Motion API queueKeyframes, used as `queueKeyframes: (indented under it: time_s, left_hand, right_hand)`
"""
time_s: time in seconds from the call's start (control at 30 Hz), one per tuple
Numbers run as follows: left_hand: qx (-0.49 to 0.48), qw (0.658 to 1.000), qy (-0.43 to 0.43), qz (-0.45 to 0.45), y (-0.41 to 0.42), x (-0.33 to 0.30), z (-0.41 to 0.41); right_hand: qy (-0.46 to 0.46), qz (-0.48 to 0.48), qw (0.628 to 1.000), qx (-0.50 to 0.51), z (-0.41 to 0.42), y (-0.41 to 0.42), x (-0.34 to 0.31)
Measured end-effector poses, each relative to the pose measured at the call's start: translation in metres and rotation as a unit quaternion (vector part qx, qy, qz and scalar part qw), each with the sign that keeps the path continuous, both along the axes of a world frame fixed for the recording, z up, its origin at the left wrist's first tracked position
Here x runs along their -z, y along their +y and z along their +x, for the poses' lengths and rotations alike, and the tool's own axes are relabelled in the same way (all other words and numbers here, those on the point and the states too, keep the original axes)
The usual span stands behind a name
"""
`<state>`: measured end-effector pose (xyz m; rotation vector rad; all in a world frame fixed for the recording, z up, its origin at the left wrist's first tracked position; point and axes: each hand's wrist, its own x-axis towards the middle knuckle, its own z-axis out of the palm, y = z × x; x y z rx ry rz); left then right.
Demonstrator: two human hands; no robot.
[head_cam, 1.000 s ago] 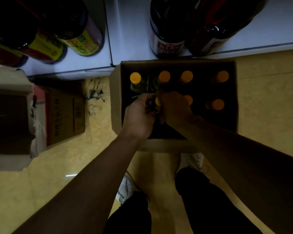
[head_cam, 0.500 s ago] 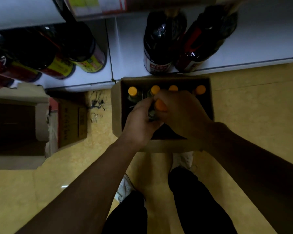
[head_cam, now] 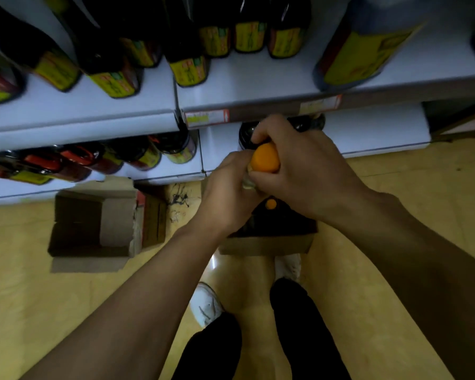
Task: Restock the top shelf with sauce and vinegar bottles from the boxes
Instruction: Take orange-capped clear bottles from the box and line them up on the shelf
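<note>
An orange-capped bottle point(head_cam: 265, 158) is held up above the cardboard box point(head_cam: 266, 244) on the floor. My right hand point(head_cam: 302, 165) grips its neck just under the cap. My left hand point(head_cam: 228, 193) holds the glass body lower down from the left; most of the bottle is hidden by both hands. Another orange cap point(head_cam: 271, 204) shows in the dark box below. The white shelf point(head_cam: 272, 75) ahead carries dark bottles with yellow labels point(head_cam: 188, 69).
An open cardboard box point(head_cam: 93, 231) lies on the yellow floor to the left. A lower shelf point(head_cam: 368, 130) holds more dark bottles point(head_cam: 176, 149). A large yellow-labelled bottle point(head_cam: 362, 50) stands at the upper right. My white shoes point(head_cam: 206, 304) stand just behind the box.
Both hands have lifted the orange-capped bottle out of the box and up towards the shelves. My view has tilted upward, bringing a higher shelf into sight.
</note>
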<state>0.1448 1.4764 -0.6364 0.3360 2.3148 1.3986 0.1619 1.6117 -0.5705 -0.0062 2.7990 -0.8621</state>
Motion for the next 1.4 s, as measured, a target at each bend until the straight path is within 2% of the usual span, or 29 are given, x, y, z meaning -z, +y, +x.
queueKeyframes:
  time_s: [0.17,0.27,0.5,0.73,1.13,1.4]
  left_hand:
    - [0.028,0.998,0.019,0.046,-0.016,-0.073,0.0]
    - [0.054,0.996,0.067,0.037,-0.024,-0.126,0.002]
    - [0.054,0.985,0.155,0.045,-0.038,-0.238,0.002]
    - [0.045,0.978,0.18,0.095,-0.042,-0.341,0.01]
    - [0.064,0.958,0.24,0.145,-0.046,-0.473,0.012]
    - [0.067,0.942,0.283,0.169,-0.039,-0.543,0.0]
  right_hand:
    - [0.037,-0.002,0.999,-0.014,0.007,-0.014,-0.087]
    - [0.063,0.001,0.998,-0.015,0.011,-0.021,-0.137]
    - [0.161,0.008,0.986,-0.037,0.021,-0.034,-0.246]
    - [0.227,0.029,0.973,-0.027,0.029,-0.042,-0.343]
    - [0.312,-0.002,0.95,-0.012,0.04,-0.048,-0.475]
    - [0.369,-0.015,0.929,0.009,0.034,-0.045,-0.537]
